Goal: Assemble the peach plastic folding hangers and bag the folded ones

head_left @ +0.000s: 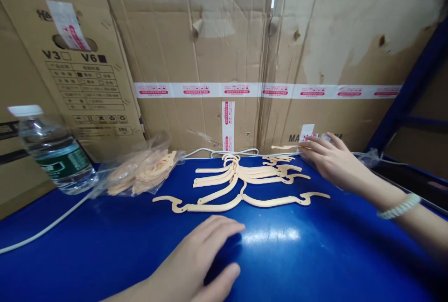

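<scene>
Several beige plastic folding hangers (210, 207) lie in an overlapping row on the blue tabletop, the nearest one with its arms spread wide. My left hand (196, 255) hovers in front of them, thumb and fingers apart and holding nothing. At the back right, my right hand (324, 157) has its fingers around the end of a thin beige hanger piece (285, 147), which sticks out to the left above the table. The exact grip is partly hidden by the hand. Below that piece lie small loose beige hanger parts (276, 159).
At the left stands a water bottle (58, 152) beside a clear plastic bag (140, 171) of beige parts. A white cable (45, 234) crosses the left side. Cardboard (196, 120) walls the back, and a blue metal frame (402, 92) rises at the right.
</scene>
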The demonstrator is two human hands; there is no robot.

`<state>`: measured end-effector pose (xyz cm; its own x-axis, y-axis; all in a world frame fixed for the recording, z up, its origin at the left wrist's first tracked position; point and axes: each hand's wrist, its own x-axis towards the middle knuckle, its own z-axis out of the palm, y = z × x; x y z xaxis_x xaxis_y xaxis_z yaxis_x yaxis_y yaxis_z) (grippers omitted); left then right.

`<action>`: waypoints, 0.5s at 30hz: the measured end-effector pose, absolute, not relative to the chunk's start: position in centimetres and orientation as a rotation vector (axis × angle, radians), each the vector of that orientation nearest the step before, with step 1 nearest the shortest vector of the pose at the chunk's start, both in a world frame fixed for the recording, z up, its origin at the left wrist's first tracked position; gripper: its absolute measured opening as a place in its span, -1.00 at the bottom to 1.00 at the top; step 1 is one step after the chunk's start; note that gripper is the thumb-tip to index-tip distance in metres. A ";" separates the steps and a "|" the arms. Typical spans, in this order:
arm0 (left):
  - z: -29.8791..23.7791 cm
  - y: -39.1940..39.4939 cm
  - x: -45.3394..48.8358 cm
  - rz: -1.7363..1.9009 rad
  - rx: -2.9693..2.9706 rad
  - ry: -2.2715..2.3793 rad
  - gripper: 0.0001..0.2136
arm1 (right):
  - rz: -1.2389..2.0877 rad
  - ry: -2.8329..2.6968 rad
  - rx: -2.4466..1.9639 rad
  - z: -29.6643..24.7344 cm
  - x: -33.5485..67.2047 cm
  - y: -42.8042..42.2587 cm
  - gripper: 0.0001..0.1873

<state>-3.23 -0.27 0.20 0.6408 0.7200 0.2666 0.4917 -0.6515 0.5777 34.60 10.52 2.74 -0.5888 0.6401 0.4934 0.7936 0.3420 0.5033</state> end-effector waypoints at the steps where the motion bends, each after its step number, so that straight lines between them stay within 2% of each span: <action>1: 0.1 -0.1 -3.1 0.716 2.223 0.955 -0.64 | -1.049 -2.387 -1.226 3.0 33.5 9.8 -0.56; 2: 0.0 0.0 -3.0 0.739 2.013 0.934 -0.67 | -0.997 -2.394 -1.155 3.1 32.1 9.0 -0.57; 7: 0.3 0.9 -2.6 0.571 1.026 0.621 -0.51 | -0.818 -2.599 -0.748 1.8 25.0 4.4 -0.45; 11: 0.7 0.8 -2.8 0.445 0.839 0.525 -0.58 | -0.797 -2.661 -0.555 0.4 22.4 2.5 -0.50; 15: 0.5 0.5 -2.9 0.461 0.757 0.536 -0.67 | -0.682 -2.732 -0.591 0.3 22.9 3.2 -0.46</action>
<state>-2.86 0.54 0.47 0.7716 0.5681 -0.2862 -0.1972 0.6414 0.7415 22.86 3.17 0.26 -0.8823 0.3214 0.3439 0.4454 0.8065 0.3888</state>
